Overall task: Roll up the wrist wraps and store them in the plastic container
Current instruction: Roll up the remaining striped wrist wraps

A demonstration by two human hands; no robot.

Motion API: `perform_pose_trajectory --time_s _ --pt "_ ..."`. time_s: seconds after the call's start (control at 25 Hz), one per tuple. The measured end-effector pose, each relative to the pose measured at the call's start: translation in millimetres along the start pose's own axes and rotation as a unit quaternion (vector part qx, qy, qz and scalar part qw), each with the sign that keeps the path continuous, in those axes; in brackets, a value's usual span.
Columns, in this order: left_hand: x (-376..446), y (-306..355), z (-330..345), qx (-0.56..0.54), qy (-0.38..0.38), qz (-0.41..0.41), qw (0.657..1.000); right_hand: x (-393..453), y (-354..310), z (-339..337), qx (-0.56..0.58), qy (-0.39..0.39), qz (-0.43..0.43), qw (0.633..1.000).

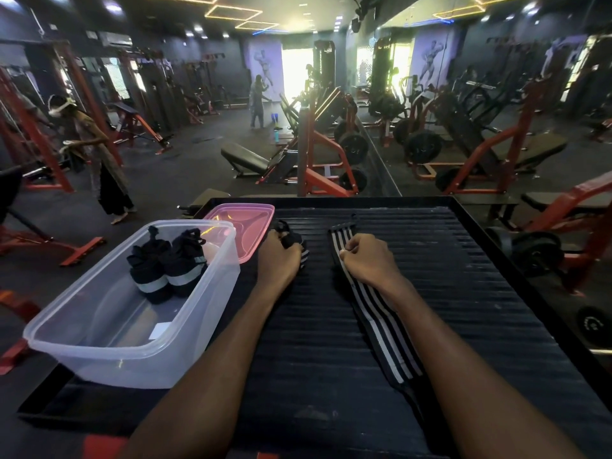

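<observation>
A clear plastic container (109,339) stands at the left of the black ribbed platform (447,293). Two rolled black wrist wraps (167,263) lie side by side inside it. My left hand (280,256) grips a rolled-up black wrap (291,238) just right of the container. A long black-and-white striped wrap (381,323) lies flat and unrolled along the platform. My right hand (367,260) pinches its near-top edge, and my right forearm covers part of the strip.
A pink lid (246,223) lies behind the container. The platform has a raised black rim. Red and black gym machines, benches and weight plates fill the floor beyond, with a mirror wall on the right. A person stands at the left, another far back.
</observation>
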State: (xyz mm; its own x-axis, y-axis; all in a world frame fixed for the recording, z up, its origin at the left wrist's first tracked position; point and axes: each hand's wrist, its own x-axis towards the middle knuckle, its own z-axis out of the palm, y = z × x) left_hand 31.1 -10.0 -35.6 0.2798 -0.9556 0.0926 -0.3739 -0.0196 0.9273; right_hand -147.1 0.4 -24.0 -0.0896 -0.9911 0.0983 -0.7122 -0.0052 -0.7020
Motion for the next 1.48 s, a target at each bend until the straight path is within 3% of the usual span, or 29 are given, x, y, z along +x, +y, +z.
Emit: perform_pose_trajectory --time_s 0.16,0.36,0.48,0.56,0.64,0.8,0.88,0.96,1.04,1.12,1.2,1.28,1.4,1.48 --pt "-4.1 -4.5 2.8 0.096 -0.022 0.051 0.994 -0.5 -0.6 3.1 -0.032 0.006 -0.02 0.999" --pt "-2.7 -6.6 3.2 0.087 0.008 0.006 0.996 -1.4 1.6 5.0 -0.065 0.013 -0.032 0.997" --pt "-9.8 5.7 1.0 0.046 0.126 0.039 0.99 -2.1 3.4 4.3 -0.122 0.023 -0.033 0.992" --pt "-17.9 15.7 -1.5 0.035 0.235 0.136 0.962 -3.7 4.8 2.5 -0.158 0.007 -0.009 0.987" --pt "-28.4 24.2 0.9 0.01 0.274 0.24 0.931 -4.6 7.0 3.0 -0.179 -0.019 0.024 0.983" --pt "-45.9 28.2 26.5 0.013 0.156 0.356 0.921 -3.7 10.1 1.8 -0.154 -0.028 0.063 0.986" --pt "-46.1 19.8 41.9 0.054 0.071 0.369 0.925 -2.8 9.7 -5.8 -0.088 -0.042 0.083 0.992" --pt "-43.3 5.5 57.0 0.067 -0.019 0.3 0.952 0.0 12.5 -14.1 0.002 -0.057 0.107 0.993" --pt "-42.4 -1.8 69.0 0.04 -0.096 0.152 0.983 -0.1 13.2 -22.7 0.094 -0.077 0.126 0.985" --pt "-43.8 -3.4 77.5 -0.019 -0.108 0.037 0.993 -1.8 10.0 -29.2 0.231 -0.102 0.157 0.955" --pt "-41.0 1.8 80.2 -0.094 -0.072 -0.017 0.993 -2.5 5.8 -35.7 0.343 -0.112 0.185 0.914" --pt "-33.2 13.0 73.6 -0.184 -0.082 -0.081 0.976 -2.5 0.4 -39.9 0.396 -0.127 0.197 0.888" --pt "-24.4 26.8 57.9 -0.338 -0.198 -0.22 0.893 -10.5 -11.6 -48.1 0.429 -0.186 0.208 0.859" --pt "-17.7 30.2 50.8 -0.366 -0.276 -0.237 0.856 -16.2 -16.3 -59.0 0.417 -0.234 0.194 0.857"
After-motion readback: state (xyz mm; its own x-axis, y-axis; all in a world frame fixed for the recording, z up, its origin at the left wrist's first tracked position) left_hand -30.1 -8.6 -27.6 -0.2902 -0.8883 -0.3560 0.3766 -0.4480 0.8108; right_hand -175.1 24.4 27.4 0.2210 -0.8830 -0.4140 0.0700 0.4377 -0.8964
